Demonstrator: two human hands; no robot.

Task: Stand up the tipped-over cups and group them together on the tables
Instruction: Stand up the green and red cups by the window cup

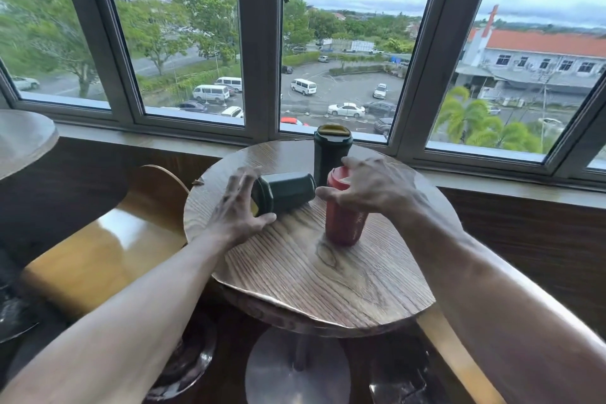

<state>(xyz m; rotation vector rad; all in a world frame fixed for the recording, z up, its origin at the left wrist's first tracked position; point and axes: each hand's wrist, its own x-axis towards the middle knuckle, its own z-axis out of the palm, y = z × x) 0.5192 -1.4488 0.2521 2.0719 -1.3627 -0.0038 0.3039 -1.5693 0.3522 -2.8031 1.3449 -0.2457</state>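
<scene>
Tipped cup (288, 188): on its side mid-counter (311, 272), lid end left, base near the red cup (344, 223).
Left hand (234, 210): wrapped round its lid end.
Right hand (370, 185): curled over the red cup's top, seemingly gripping it.
My move: I'd swing the lid end up slowly, pivoting on the base.

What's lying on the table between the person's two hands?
In the head view, a tipped-over dark green cup lies between the left hand and right hand.

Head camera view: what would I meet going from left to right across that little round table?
Left hand → tipped-over dark cup → red cup. The upright dark cup and the right hand overlap the red cup, so their places are unclear.
</scene>
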